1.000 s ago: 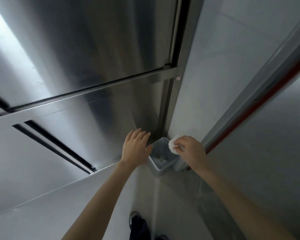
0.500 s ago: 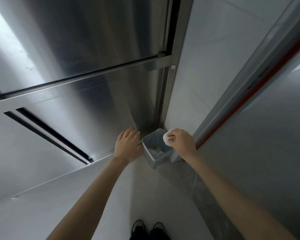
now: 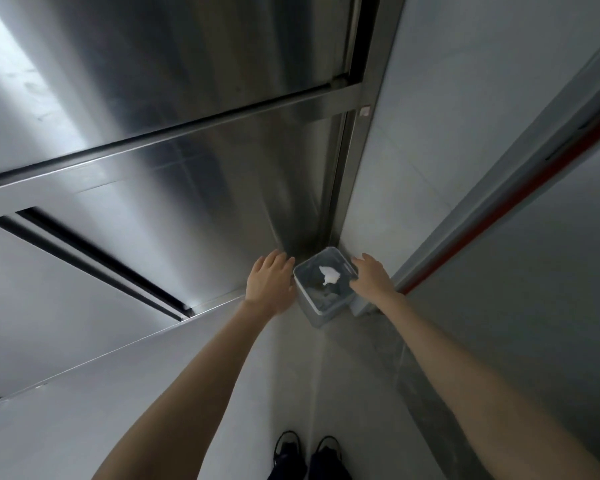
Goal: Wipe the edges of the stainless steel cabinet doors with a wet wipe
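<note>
My left hand (image 3: 269, 285) and right hand (image 3: 371, 277), both spread, flank one bin (image 3: 316, 315) at nine and three o'clock, one wipe (image 3: 329, 274) inside.

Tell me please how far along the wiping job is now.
Wiping looks finished or paused: the wet wipe is inside the small bin, and the left hand and right hand hold nothing. Whether every cabinet door edge is clean, I cannot tell.
</note>
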